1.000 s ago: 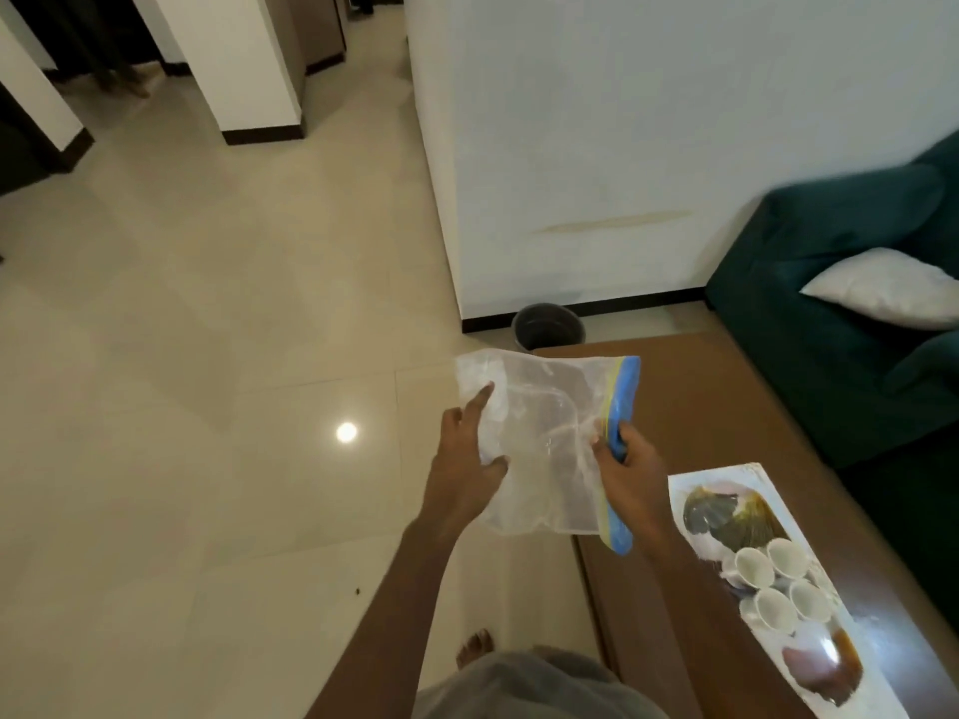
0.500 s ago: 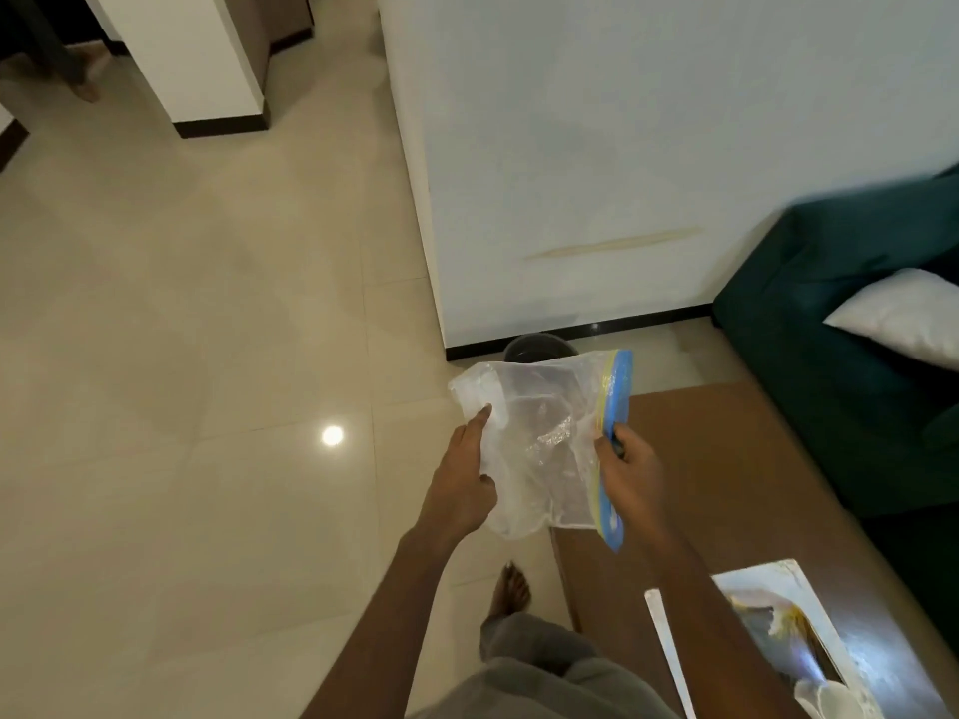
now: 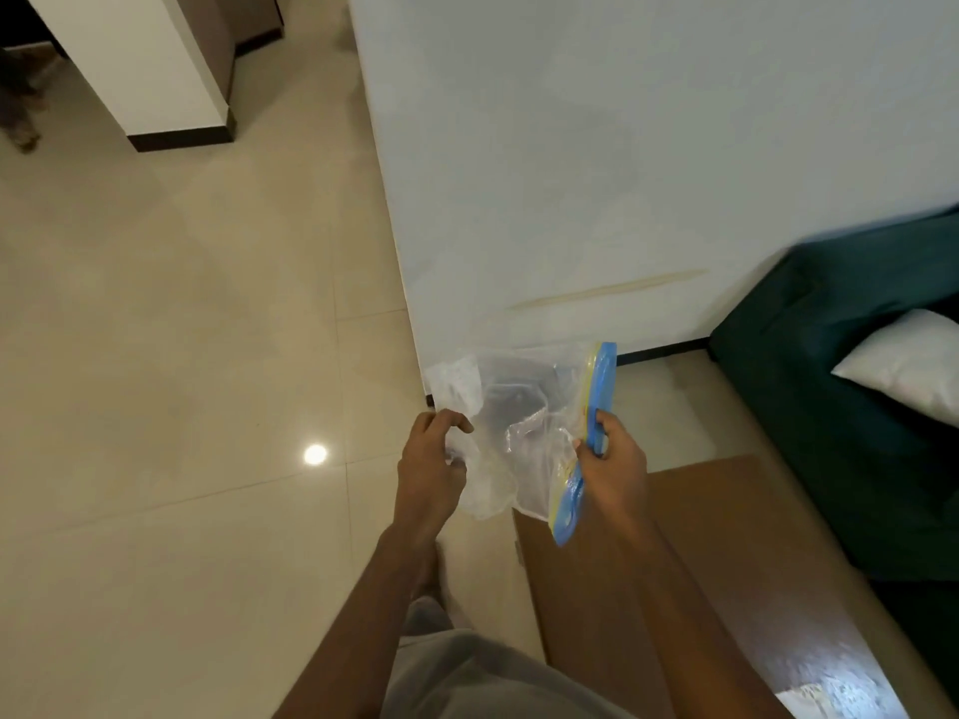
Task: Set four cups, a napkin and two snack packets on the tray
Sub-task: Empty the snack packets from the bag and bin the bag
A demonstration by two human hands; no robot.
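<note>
Tile floor (image 3: 181, 355) by brown table (image 3: 700, 589). Above table corner, left hand (image 3: 430, 459) now scrunching empty zip bag (image 3: 519, 422), right hand (image 3: 612, 459) pinching its seal; unpacking likely done.

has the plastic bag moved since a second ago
Yes. The plastic bag has moved toward the wall: earlier it overlapped the wooden table's far corner, now it hangs mostly beyond that corner.

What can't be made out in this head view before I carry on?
- Cups, napkin and snack packets: out of frame. Only a pale corner, perhaps the tray, shows on the table, cut off by the bottom edge.
- Plastic bag contents: hidden by its crumpled film and by the left hand and right hand holding it.
- Dark shape behind the bag: blurred through the film.
- White cushion: cut off by the right edge.
</note>
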